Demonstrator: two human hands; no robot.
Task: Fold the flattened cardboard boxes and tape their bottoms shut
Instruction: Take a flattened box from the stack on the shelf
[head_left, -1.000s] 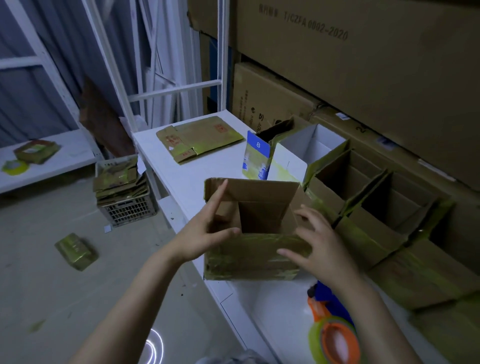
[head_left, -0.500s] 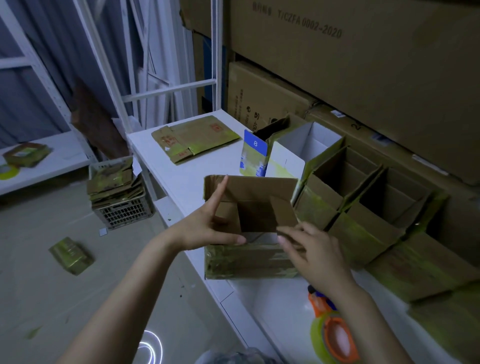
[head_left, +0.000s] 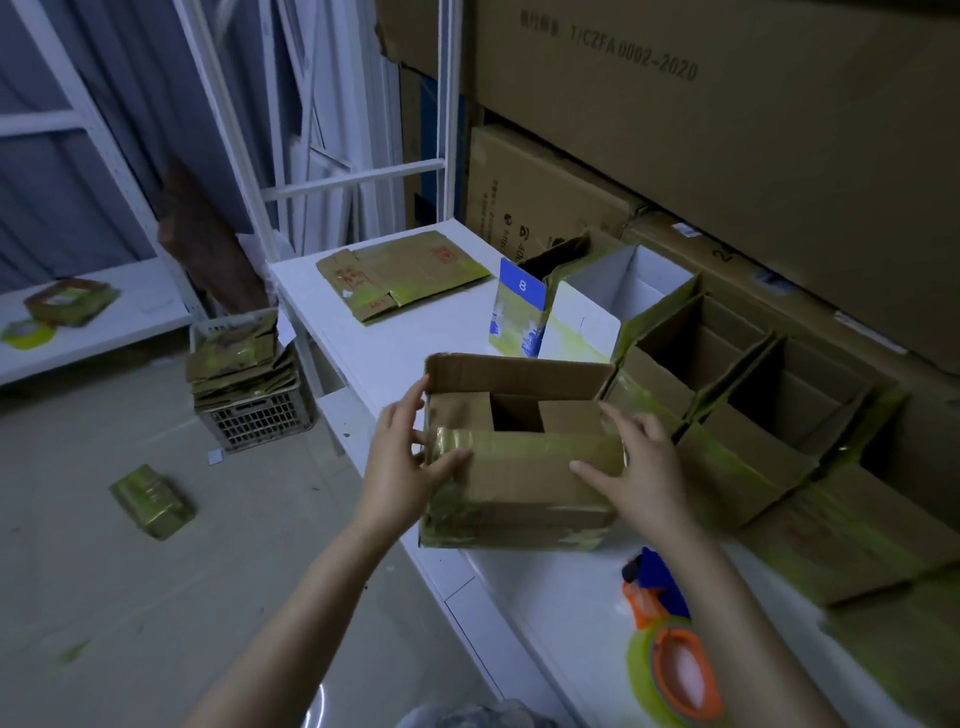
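Two short end flaps now lie folded inward over the opening of the brown, green-taped cardboard box (head_left: 519, 493), where a second ago the right one stood upright, so its bottom is half closed. Left to right: the left hand (head_left: 400, 467) braces the box's left corner, fingers straight and thumb pressing the near long flap; the box stands at the front edge of the white tabletop (head_left: 405, 353); the right hand (head_left: 639, 467) spreads open fingers on that flap's right end. Judging by this, the long flaps close next, then the orange tape dispenser (head_left: 675, 670), lying untouched further right, comes in.
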